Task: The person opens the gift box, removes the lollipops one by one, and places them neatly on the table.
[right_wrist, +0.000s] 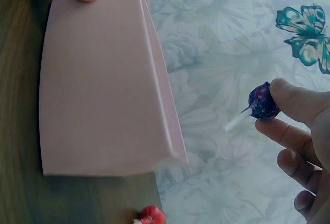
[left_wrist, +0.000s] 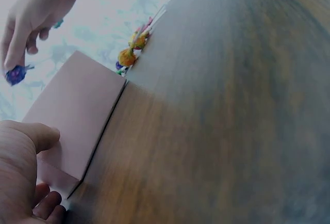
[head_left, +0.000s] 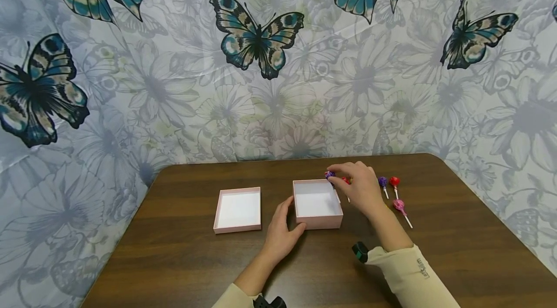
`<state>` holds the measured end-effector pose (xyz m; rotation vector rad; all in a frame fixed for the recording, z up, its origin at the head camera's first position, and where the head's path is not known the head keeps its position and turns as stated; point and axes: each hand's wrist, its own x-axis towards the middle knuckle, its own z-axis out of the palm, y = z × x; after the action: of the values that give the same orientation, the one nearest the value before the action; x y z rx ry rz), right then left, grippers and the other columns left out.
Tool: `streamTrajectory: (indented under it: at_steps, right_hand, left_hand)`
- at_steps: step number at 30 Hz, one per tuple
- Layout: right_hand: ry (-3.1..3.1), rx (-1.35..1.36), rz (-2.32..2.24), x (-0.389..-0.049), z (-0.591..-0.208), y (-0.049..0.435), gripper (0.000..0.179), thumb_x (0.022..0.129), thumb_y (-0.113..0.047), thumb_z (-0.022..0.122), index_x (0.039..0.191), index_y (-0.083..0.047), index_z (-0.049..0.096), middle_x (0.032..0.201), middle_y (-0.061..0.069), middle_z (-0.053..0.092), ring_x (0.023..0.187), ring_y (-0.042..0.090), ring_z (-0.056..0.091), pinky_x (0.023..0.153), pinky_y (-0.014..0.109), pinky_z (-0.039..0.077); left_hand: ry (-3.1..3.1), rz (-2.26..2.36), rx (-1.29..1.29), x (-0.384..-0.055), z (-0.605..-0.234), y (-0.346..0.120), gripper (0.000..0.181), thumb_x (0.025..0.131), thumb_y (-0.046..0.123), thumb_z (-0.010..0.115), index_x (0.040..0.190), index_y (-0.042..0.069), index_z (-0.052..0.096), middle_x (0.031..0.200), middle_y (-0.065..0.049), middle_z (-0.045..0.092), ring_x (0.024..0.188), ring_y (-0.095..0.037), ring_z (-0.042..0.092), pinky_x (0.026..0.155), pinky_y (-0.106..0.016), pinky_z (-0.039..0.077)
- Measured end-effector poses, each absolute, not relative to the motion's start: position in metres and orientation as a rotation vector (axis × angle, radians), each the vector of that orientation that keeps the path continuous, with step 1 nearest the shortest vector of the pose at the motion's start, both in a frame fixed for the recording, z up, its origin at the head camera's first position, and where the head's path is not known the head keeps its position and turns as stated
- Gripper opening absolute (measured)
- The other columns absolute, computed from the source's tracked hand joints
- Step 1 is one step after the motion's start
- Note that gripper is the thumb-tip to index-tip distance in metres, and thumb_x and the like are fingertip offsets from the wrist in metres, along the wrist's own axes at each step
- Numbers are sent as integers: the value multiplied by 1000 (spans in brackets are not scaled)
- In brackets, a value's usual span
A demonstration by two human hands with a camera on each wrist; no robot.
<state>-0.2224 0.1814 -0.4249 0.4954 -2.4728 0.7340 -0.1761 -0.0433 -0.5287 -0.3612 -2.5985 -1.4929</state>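
Observation:
My right hand pinches a purple-wrapped lollipop by its head between thumb and fingers, its white stick pointing away from the palm. It is held above the back right of an open pink box with a white inside. At the box's front left corner is my left hand, its thumb on the front wall and its fingers along the left side. A red lollipop lies partly hidden behind the right hand. The inside of the box shows no lollipop in the head view.
Left of the box lies its pink lid, white inside up. To the right on the wooden table are a purple lollipop, a red one and a pink one. A butterfly-patterned cloth hangs behind.

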Motion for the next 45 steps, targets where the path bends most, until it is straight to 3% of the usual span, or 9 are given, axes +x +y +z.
streamTrajectory:
  at_steps: [4,11,18,25,32,38,45]
  right_hand:
    - [-2460,463,714,-220,-425,194,23,81,-24,76,104,-23,73,99,-1,74,78,16,49,67,31,30]
    - [-2463,418,664,-218,-434,209,21,80,-26,76,100,-22,74,83,-1,72,73,19,48,64,30,27]
    - [-2508,380,636,-214,-450,222,21,78,-28,78,98,-23,74,88,-1,74,73,19,50,64,29,28]
    - [-2629,375,606,-208,-464,233,19,78,-30,78,95,-24,74,58,-10,51,63,14,40,58,29,27]
    - [-2667,404,565,-208,-471,236,18,76,-29,80,92,-23,75,73,-8,67,66,13,47,62,31,31]
    - [-2737,399,452,-210,-481,236,19,74,-35,80,91,-26,76,82,-5,73,73,18,53,64,34,32]
    - [-2731,390,378,-211,-486,236,17,73,-38,80,86,-27,76,79,-6,72,71,19,52,63,37,33]
  left_hand:
    - [-2598,-1508,-367,-176,-528,-43,73,86,28,71,148,16,34,148,-5,41,139,-26,39,111,-52,35]
    - [-2579,-1474,-391,-177,-529,-44,74,85,28,72,147,14,34,146,-7,43,137,-28,41,108,-54,37]
    - [-2576,-1493,-383,-177,-531,-44,74,85,28,72,147,16,34,146,-6,43,137,-27,41,109,-52,37]
    - [-2576,-1495,-382,-176,-531,-42,74,85,27,72,147,16,35,146,-6,43,136,-27,42,108,-53,38]
    - [-2571,-1483,-389,-176,-528,-43,73,85,28,72,147,14,35,146,-7,44,136,-28,42,108,-53,37]
    - [-2570,-1484,-386,-175,-528,-44,73,85,27,72,147,14,35,146,-7,44,136,-28,42,108,-53,37]
    - [-2583,-1475,-376,-175,-528,-43,73,85,27,72,147,15,35,146,-7,44,136,-28,42,109,-53,37]
